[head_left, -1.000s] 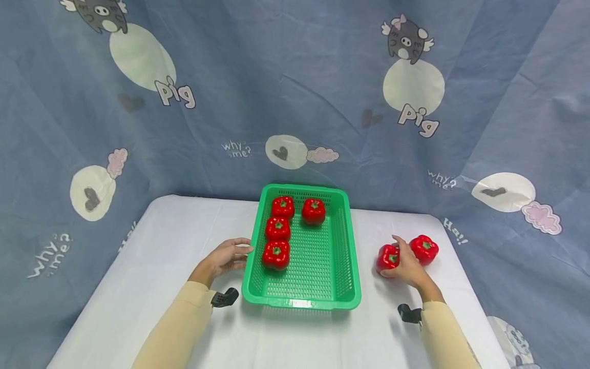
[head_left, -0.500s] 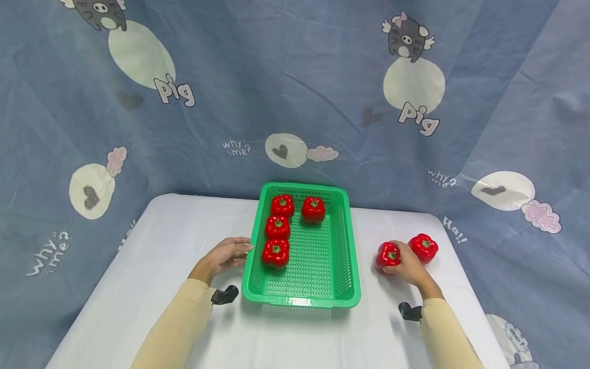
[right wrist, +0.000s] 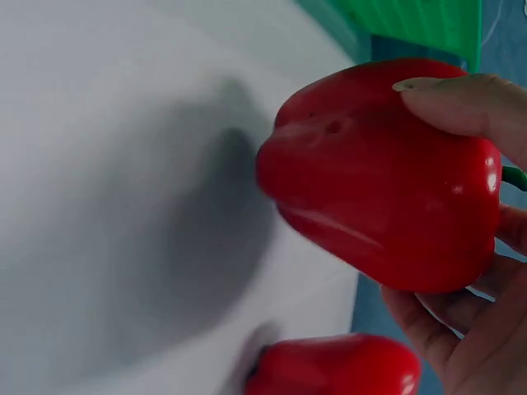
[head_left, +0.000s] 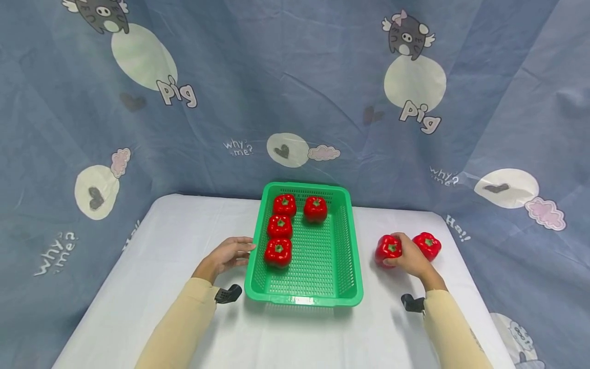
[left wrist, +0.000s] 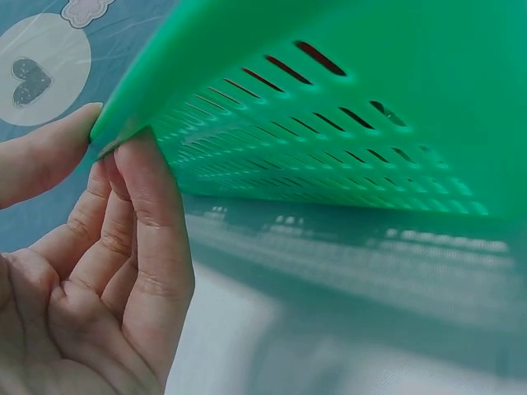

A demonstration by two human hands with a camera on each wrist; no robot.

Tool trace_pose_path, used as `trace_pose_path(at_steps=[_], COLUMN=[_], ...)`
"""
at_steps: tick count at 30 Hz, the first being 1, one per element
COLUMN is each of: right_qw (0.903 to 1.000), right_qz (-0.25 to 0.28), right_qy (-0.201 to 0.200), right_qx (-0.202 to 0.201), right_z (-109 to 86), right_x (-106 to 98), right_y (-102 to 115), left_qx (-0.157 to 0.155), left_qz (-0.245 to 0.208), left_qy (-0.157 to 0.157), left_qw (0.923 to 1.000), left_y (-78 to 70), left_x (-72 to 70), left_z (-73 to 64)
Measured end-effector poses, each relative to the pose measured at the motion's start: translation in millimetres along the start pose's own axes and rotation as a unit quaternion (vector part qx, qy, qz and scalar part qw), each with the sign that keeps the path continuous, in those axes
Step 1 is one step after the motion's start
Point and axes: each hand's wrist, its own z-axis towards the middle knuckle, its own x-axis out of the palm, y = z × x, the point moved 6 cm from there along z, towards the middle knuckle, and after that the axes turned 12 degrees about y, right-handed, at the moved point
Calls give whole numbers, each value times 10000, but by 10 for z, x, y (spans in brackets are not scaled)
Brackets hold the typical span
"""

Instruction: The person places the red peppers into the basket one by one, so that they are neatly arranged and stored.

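My right hand (head_left: 412, 256) grips a red bell pepper (head_left: 386, 249) with thumb and fingers around its sides. In the right wrist view this bell pepper (right wrist: 379, 181) hangs just above the white table, apart from its shadow. A second bell pepper (head_left: 427, 246) lies behind my right hand on the table. At the left side of the green basket (head_left: 301, 301), my left hand (head_left: 227, 256) pinches the rim. The left wrist view shows the thumb and fingers (left wrist: 152, 197) of that hand at the rim's edge.
Inside the basket, three bell peppers (head_left: 279, 227) form a column along the left wall. Another bell pepper (head_left: 315, 209) sits at the back, right of them. A blue printed cloth (head_left: 322, 92) hangs behind the white table (head_left: 198, 220).
The right fingers have closed round the bell pepper, and it has risen slightly off the table. My left hand stays at the basket's rim.
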Motion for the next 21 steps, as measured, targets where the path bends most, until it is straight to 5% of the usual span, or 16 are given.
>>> trace_pose_path(at_steps=[21], right_qw=[9957], right_qz=[-243], right_qy=[-360], right_qx=[-823], right_z=[-41], right_x=[-241], right_y=[436], left_qx=[19], left_qz=[-157], left_qy=[17], left_qw=[9999], left_y=[12], left_x=[13], left_z=[10])
